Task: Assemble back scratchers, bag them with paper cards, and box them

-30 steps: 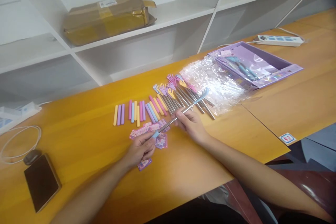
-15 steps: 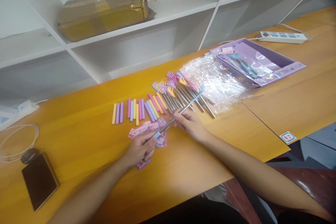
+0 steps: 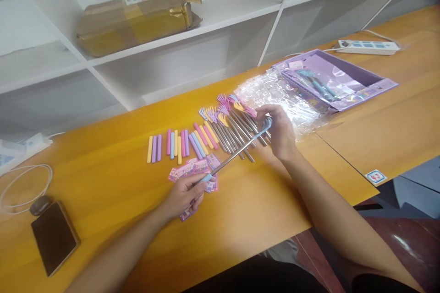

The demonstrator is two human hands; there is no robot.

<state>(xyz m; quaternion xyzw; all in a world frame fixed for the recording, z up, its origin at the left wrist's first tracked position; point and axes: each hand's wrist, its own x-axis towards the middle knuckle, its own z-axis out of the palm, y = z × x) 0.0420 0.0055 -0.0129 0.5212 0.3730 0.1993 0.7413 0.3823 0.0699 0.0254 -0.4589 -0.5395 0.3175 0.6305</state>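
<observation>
My left hand [image 3: 184,199] is closed around the light blue handle end of a back scratcher [image 3: 234,154]. Its metal rod slants up to the right and ends in a blue claw-shaped head. Around that head my right hand [image 3: 282,133] is held with curved fingers apart; whether they touch it I cannot tell. Behind the rod lie several back scratcher rods [image 3: 225,136] with pink, purple, yellow and blue claw heads. Coloured handle tubes [image 3: 178,146] are lined up to their left. Small printed cards [image 3: 182,170] are spread beneath the held scratcher, partly covered by my left hand.
Clear plastic bags [image 3: 261,89] are heaped against an open purple box [image 3: 376,90] holding blue-handled pieces. A power strip [image 3: 369,46] is at the back right. A dark phone [image 3: 55,240] and a mouse [image 3: 40,206] lie left. A taped parcel [image 3: 137,27] rests on the shelf.
My right hand has let go of the metal rod and moved right and up to the claw head. My left hand still grips the handle in about the same place.
</observation>
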